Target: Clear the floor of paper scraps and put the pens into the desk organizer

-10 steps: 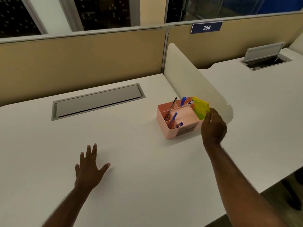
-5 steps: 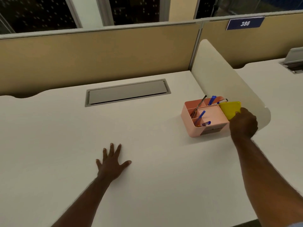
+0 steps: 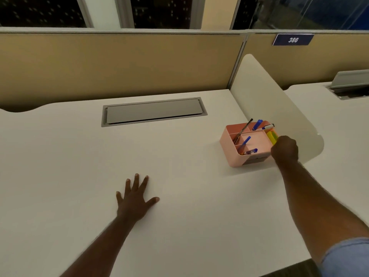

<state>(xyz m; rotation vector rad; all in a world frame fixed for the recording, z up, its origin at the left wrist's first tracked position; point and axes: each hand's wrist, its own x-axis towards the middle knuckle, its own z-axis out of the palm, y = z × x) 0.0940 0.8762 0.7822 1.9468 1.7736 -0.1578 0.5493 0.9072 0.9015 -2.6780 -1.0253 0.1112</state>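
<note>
A pink plastic desk organizer with several compartments stands on the white desk top, just beside the cream rounded divider panel. This organizer is the landmark for all the places here.

The right hand is at the right side of the organizer, touching its right edge. Its fingers are curled and hidden behind the knuckles, so I cannot tell for sure what they pinch; a stack of yellow paper notes stands in the right compartment, directly at the fingers.

Inside the organizer, a black thin pen leans in the rear-left compartment. A blue pen stands in the rear compartment, and a pen with white cap lies across the rear-right corner. Another blue pen leans in the middle-left compartment, and a purple pen lies in the front compartment.

The left hand rests flat on the desk top, well apart from the organizer to its front-left, with fingers straight and spread, holding nothing.

A grey metal cable hatch is set in the desk, behind and left of the organizer. A blue number plate reading 386 is on the beige partition wall behind it.
</note>
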